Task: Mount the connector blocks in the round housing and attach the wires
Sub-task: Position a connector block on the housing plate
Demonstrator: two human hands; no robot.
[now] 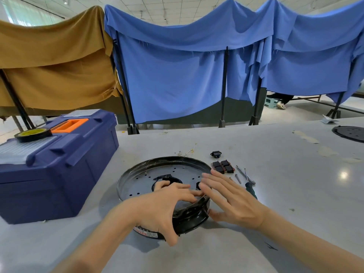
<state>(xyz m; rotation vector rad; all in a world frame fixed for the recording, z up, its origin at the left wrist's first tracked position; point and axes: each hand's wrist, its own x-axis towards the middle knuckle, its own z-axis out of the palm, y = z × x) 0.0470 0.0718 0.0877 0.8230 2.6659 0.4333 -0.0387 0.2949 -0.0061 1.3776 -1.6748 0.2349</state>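
The left hand [161, 205] grips the near rim of the round housing [137, 168], thumb outside the wall, fingers inside. The right hand [230, 200], spread and holding nothing, hovers at the housing's right edge. Just beyond lie the connector blocks [222, 166], then the thin wires [187, 151].

Round housing [137, 180] — left hand [161, 207] on rim
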